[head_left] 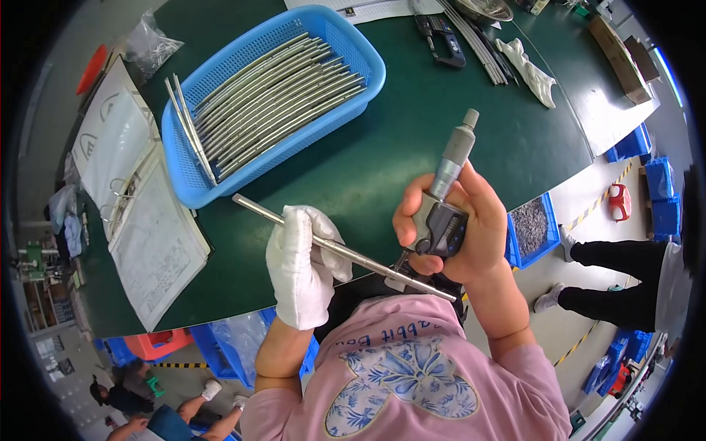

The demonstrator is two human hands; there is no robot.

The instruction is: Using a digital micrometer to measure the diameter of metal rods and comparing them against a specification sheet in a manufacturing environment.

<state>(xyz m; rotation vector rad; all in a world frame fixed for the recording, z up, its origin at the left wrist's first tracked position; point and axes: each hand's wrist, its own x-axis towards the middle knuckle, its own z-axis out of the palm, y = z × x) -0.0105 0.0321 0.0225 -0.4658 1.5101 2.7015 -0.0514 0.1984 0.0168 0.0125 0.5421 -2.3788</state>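
My left hand [298,257], in a white glove, is closed around a slim metal rod [353,256]. The rod slants down to the right, one end poking out past the glove toward the basket. Bare and wrapped around a digital micrometer [441,213], my right hand [474,228] keeps its silver thimble pointing up and away. The micrometer's frame meets the rod near its lower right end; whether its jaws touch the rod I cannot tell. Ahead on the left, a light blue plastic basket [287,151] holds many similar metal rods [276,95], mostly side by side.
An open ring binder [158,235] with drawings lies at the left table edge, below a bag of small parts [151,45]. Another digital micrometer [441,40], thin rods [478,44] and a white glove [528,72] lie at the back. A blue bin [531,228] stands beyond the right edge.
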